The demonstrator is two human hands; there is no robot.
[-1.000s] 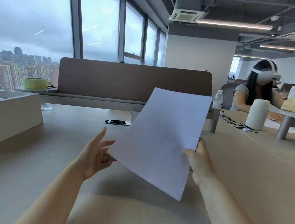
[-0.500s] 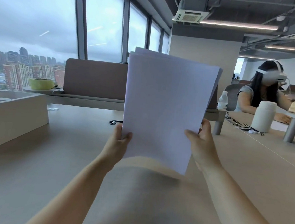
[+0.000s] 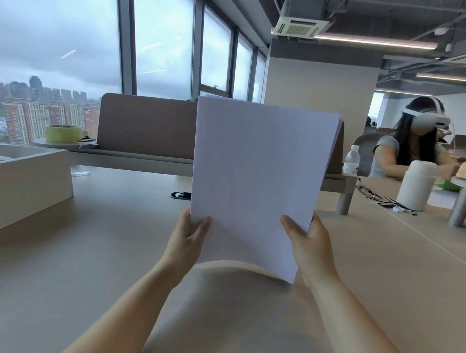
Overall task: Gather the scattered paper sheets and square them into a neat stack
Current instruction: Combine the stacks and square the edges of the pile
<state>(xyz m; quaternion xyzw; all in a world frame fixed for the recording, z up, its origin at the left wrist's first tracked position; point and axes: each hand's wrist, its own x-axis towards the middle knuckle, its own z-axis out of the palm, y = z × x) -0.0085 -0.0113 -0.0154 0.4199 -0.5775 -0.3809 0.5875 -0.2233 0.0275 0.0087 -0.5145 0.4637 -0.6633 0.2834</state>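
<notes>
— Over the surface (image 3: 79, 247), short of its far edge, how do the sheets (image 3: 257, 173) sit?
— Upright, long axis vertical. Left grip (image 3: 190, 231) and right grip (image 3: 309, 245) each pinch a side, low down. The bottom short edge faces down, so a tap looks next.

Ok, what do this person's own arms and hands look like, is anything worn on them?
Both forearms are bare as far as the picture shows them, with no sleeves in view. The left hand and the right hand wear no gloves. No watch, bracelet or ring shows on the parts that can be seen.
</notes>
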